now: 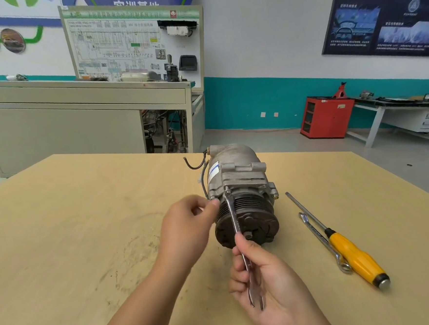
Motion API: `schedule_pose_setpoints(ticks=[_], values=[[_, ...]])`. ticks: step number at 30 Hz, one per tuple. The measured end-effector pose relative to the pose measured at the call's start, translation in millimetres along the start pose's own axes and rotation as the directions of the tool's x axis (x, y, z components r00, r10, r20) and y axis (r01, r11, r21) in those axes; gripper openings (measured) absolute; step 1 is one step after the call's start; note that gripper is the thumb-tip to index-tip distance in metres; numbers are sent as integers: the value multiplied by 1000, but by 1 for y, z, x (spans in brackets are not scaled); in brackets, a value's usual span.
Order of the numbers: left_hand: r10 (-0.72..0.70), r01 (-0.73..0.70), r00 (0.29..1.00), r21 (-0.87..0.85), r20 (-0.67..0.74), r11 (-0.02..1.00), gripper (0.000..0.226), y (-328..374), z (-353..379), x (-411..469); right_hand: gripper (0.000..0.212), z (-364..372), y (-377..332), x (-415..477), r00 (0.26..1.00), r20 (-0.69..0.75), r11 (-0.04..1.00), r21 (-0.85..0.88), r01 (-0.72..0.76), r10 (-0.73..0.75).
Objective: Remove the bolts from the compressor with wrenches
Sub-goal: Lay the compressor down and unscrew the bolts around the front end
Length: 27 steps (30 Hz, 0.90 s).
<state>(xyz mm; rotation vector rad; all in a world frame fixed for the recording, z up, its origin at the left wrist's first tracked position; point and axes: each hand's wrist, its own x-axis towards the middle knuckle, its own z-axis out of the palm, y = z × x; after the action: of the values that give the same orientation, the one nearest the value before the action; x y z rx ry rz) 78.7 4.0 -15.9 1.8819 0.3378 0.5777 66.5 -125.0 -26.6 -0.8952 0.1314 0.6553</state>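
Head view: the left hand (187, 225) has its fingers curled, thumb and forefinger meeting at the left lug of the compressor (237, 176) (on a bolt head or only bracing, I cannot tell). The compressor lies mid-table (85, 222), pulley toward the person. It is cast metal, so I'd judge it heavy, rigid and apt to roll; steady the body, not the wires. The wrench (233, 216), stiff and slick, sits on a top bolt (227, 190). The right hand (265, 280), palm up, grips its lower shank. A spare wrench (320, 241) and a screwdriver (351, 251) lie further right.

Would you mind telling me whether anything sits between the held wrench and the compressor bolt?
Nothing visible does: the wrench in the right hand has its head on the bolt on the compressor.
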Motion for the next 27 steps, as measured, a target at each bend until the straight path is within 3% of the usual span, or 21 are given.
schedule_pose_setpoints(ticks=[2, 7, 12, 17, 22, 27], values=[[5, -8, 998, -50, -56, 999, 21, 4, 1, 8, 22, -2, -2, -2, 998, -21, 991, -121, 58, -61], [-70, 70, 993, 3, 96, 998, 33, 16, 8, 22, 26, -7, -4, -5, 978, -38, 935, -304, 184, -205], [-115, 115, 993, 5, 5, 993, 36, 21, 19, 24, 27, -17, -7, -10, 965, -19, 854, -471, 221, -261], [-94, 93, 995, -32, -28, 995, 31, 19, 24, 19, 26, -26, -13, -13, 967, -26, 824, -530, 200, -252], [79, -39, 979, 210, -188, 977, 26, 22, 33, 10, 26, -29, -12, -15, 969, -23, 809, -556, 194, -248], [95, -46, 966, 200, -240, 979, 23, 20, 34, 11, 25, -30, -13, -17, 967, -28, 816, -544, 197, -252]])
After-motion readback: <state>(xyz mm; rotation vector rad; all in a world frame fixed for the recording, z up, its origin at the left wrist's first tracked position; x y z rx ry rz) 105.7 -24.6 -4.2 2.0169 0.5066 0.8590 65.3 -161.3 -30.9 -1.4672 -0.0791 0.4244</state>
